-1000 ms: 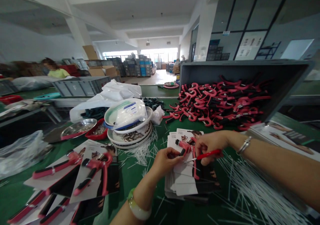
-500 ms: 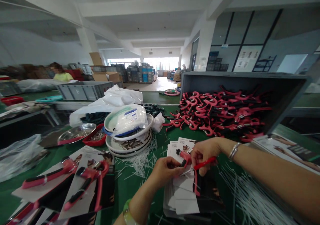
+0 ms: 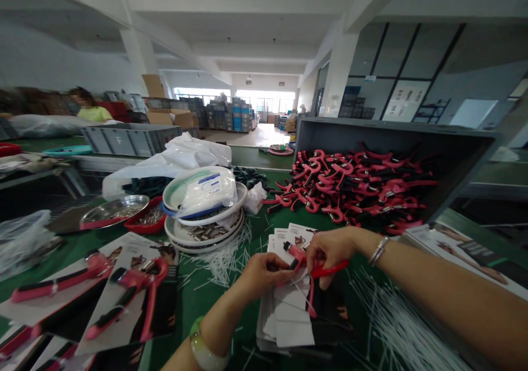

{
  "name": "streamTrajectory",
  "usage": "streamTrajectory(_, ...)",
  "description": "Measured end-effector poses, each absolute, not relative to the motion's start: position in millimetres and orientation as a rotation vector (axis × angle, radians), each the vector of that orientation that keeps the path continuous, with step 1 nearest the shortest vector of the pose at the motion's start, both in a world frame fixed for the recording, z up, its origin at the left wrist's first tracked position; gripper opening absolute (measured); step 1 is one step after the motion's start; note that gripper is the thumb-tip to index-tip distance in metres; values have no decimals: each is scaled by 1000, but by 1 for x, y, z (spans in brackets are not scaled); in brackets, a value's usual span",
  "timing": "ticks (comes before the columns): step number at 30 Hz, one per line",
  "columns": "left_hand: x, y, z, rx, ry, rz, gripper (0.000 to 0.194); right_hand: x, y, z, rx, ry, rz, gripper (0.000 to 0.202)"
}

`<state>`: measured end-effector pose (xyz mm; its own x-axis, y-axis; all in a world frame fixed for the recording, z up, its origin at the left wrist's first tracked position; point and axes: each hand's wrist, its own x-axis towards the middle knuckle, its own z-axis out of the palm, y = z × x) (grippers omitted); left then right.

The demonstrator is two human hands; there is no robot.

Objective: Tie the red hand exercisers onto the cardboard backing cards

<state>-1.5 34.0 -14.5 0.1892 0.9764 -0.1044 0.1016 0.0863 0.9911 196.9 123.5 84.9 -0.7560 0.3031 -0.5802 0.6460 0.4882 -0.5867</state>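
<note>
My left hand (image 3: 270, 272) is closed, thumb and forefinger pinching the black grip of a pair of pink-and-black clippers (image 3: 297, 254). These clippers lie on a printed backing card (image 3: 295, 319) on top of a card stack. A thin white cable tie (image 3: 304, 279) shows by the fingertips; whether they also hold it I cannot tell. My right hand (image 3: 328, 253) grips a red-handled cutting tool (image 3: 332, 270) right over the clippers, its tip mostly hidden by the fingers. To the left, more clippers (image 3: 134, 291) are fixed to cards in an overlapping pile.
A grey crate (image 3: 466, 165) lies tipped over, pink clippers (image 3: 350, 181) heaped out of it. Loose cable ties (image 3: 406, 321) spread at the right, near stacked cards (image 3: 474, 250). Stacked bowls (image 3: 206, 239), a red tray (image 3: 144, 220) and a metal dish (image 3: 115, 209) stand left. A person (image 3: 93, 107) is far left.
The view has shifted slightly, so the table things appear a little further left. Both hands stay at the clippers on the card stack, still holding their things.
</note>
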Motion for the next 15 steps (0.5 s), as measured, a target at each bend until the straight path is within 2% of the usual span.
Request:
streamTrajectory(3, -2, 37, -15, 1336, 1206, 924, 37, 196, 119, 85, 760, 2424, -1160, 55)
streamTrajectory(9, -3, 35, -12, 1447, 1282, 896, 36, 215, 109, 92, 841, 2244, -1396, 47)
streamTrajectory(12, -3, 24, -10, 1652, 1427, 924, 36, 255, 110, 95, 1061, 2241, -1506, 49)
streamTrajectory(14, -1, 17, -11, 1806, 1517, 995, 31, 290, 113, 85, 1402, 2402, -1497, 46)
streamTrajectory(15, -2, 14, -11, 1854, 1545, 1048, 27, 306, 115, 75, 1652, 2490, -1379, 43)
